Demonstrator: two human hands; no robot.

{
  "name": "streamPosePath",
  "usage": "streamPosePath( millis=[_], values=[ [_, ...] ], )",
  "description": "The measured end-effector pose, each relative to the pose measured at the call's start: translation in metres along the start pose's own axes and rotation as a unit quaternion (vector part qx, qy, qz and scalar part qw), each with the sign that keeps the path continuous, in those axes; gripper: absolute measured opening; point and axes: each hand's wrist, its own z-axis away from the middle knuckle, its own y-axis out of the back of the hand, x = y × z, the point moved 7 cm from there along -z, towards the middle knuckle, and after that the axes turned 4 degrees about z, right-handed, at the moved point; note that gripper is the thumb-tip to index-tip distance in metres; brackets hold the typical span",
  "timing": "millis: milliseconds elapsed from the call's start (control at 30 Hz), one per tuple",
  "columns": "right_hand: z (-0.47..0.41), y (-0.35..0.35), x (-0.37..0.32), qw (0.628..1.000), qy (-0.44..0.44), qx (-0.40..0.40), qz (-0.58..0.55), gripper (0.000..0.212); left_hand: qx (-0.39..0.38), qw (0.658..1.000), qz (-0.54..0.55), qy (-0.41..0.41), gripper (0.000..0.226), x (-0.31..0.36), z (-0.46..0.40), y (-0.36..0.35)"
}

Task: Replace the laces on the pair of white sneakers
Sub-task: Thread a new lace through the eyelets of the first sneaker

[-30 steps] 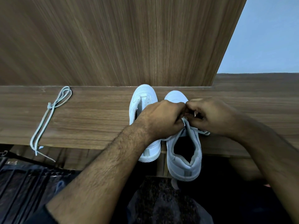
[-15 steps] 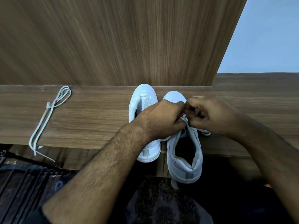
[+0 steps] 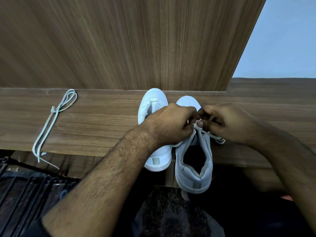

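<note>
Wooden shelf (image 3: 95, 127): left hand (image 3: 172, 124), right hand (image 3: 227, 124) both pinching sneaker (image 3: 193, 168) lace (image 3: 213, 136).

White low-top leather sneakers, two: left sneaker (image 3: 154, 106) and right sneaker (image 3: 194, 161), side by side on one brown wood-grain shelf (image 3: 102, 124). Pale flat shoelaces, two: one loose knotted lace (image 3: 51, 124) lying on the shelf well apart from the sneakers, one lace (image 3: 216, 138) at the right sneaker. Bare hands, two: left hand (image 3: 172, 124) and right hand (image 3: 227, 122), both above the right sneaker; black metal wire racks (image 3: 25, 190), one.
</note>
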Motion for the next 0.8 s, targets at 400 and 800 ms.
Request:
streamPosePath(
  millis=[400, 800],
  values=[
    [-0.002, -0.008, -0.011, 0.992, 0.039, 0.011, 0.118, 0.015, 0.001, 0.998, -0.052, -0.030, 0.009, 0.008, -0.003, -0.002],
    [0.014, -0.027, 0.004, 0.988, -0.084, -0.131, -0.016, 0.081, -0.063, 0.996, -0.006, 0.068, 0.033, -0.011, 0.009, -0.011]
  ],
)
